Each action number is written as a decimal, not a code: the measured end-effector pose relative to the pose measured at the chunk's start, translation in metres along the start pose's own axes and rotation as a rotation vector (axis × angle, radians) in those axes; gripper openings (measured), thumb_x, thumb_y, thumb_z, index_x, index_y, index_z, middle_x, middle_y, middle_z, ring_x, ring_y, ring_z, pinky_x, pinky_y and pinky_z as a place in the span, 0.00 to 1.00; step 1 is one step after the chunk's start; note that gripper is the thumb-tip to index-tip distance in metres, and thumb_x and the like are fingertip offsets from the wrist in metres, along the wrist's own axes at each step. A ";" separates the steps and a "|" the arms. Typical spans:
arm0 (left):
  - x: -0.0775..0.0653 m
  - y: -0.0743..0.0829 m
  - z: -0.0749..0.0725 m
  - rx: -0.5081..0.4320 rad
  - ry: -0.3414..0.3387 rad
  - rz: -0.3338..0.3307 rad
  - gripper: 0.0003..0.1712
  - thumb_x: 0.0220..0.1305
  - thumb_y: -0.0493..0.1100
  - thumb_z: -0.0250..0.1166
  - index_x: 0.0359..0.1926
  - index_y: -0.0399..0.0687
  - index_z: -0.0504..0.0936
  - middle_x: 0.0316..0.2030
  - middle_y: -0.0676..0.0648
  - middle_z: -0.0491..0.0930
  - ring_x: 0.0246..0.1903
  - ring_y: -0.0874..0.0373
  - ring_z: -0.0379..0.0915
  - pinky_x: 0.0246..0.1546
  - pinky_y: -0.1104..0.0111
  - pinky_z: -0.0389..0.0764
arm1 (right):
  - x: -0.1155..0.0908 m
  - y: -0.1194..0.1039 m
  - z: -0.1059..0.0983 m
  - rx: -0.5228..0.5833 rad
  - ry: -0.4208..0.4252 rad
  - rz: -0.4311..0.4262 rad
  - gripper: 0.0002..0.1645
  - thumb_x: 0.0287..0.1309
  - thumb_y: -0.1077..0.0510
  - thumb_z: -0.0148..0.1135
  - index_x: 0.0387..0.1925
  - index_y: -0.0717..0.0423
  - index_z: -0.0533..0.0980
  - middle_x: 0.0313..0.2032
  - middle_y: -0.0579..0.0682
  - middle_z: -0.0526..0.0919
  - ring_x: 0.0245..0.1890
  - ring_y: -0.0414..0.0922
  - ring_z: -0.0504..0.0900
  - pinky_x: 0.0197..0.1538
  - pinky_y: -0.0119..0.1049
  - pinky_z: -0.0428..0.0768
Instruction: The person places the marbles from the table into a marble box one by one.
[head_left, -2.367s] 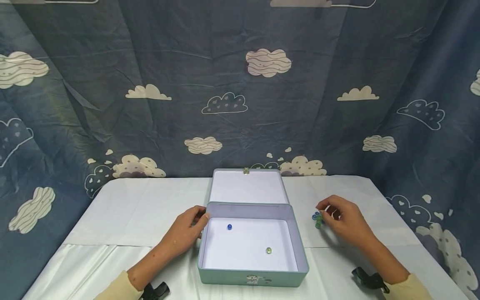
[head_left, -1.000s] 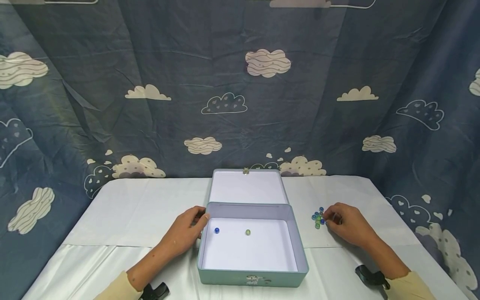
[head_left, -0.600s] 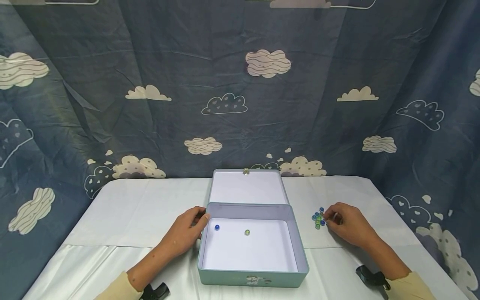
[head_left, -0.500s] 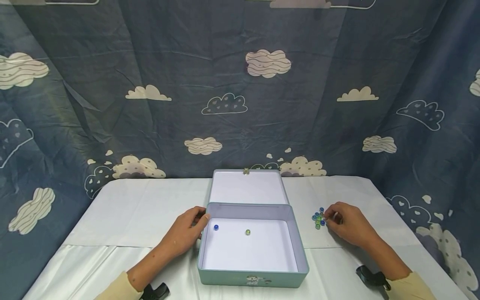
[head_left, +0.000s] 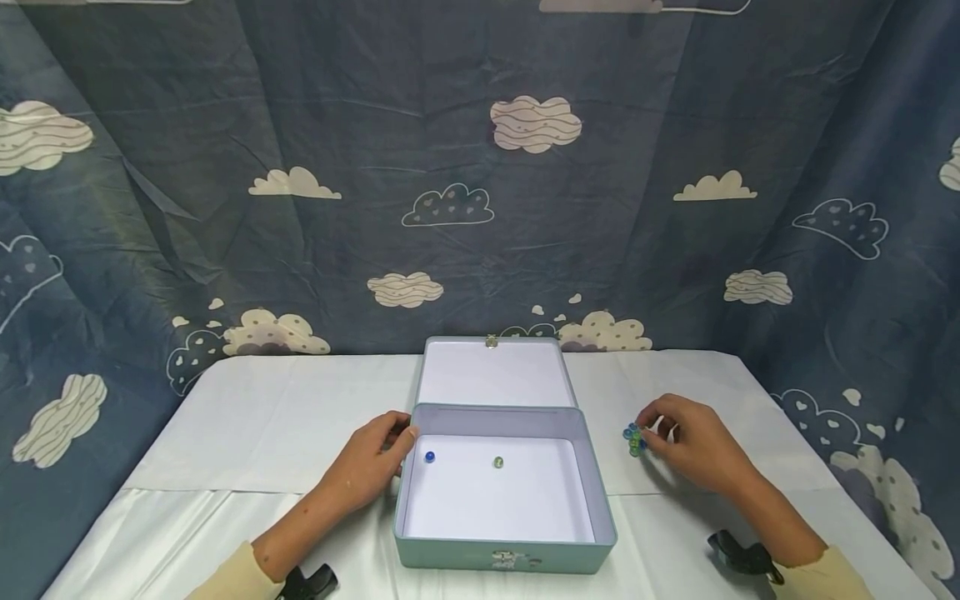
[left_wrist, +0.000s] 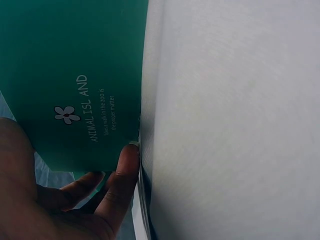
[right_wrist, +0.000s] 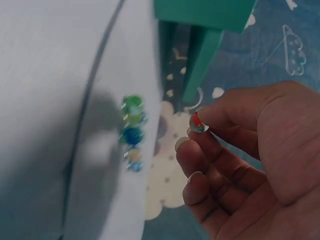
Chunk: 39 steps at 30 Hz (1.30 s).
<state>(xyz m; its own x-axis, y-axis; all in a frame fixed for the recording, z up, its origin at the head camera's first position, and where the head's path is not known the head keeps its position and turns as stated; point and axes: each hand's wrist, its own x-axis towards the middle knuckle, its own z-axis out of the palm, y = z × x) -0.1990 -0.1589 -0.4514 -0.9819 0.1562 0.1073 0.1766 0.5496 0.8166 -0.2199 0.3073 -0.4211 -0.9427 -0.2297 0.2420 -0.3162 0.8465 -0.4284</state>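
Note:
A green tin box (head_left: 506,556) stands with its lid (head_left: 495,372) open at the back. On its white floor lie a blue marble (head_left: 430,457) and a yellow-green marble (head_left: 498,462), apart from each other. My left hand (head_left: 367,462) holds the box at its rear left corner; in the left wrist view its fingertips (left_wrist: 131,150) lie against the printed green wall. To the right, my right hand (head_left: 690,442) pinches a clear marble with red inside (right_wrist: 198,123) between thumb and fingers. Just beside those fingers, a cluster of blue and green marbles (right_wrist: 133,135) sits on the cloth.
A white cloth (head_left: 285,417) with fold lines covers the table. Behind and at both sides hangs a dark blue curtain (head_left: 360,142) with printed clouds. A black wrist camera (head_left: 742,554) is strapped by the right sleeve.
My right hand has risen from the right side of the marble cluster and shifted slightly left. Both marbles in the box have rolled left since the earliest frame. My left hand stays put.

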 end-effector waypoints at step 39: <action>0.001 -0.001 0.000 -0.026 0.003 0.024 0.22 0.82 0.52 0.59 0.64 0.42 0.80 0.52 0.46 0.84 0.49 0.58 0.83 0.37 0.69 0.86 | 0.011 -0.092 0.003 0.123 0.027 -0.323 0.20 0.56 0.68 0.77 0.39 0.38 0.84 0.38 0.32 0.84 0.40 0.41 0.83 0.41 0.35 0.83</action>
<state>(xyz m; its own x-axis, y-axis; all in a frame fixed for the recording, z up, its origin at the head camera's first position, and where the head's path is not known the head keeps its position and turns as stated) -0.2006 -0.1590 -0.4524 -0.9777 0.1664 0.1284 0.1980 0.5244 0.8281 -0.2013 0.2257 -0.3821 -0.7891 -0.4623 0.4044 -0.6100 0.6672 -0.4274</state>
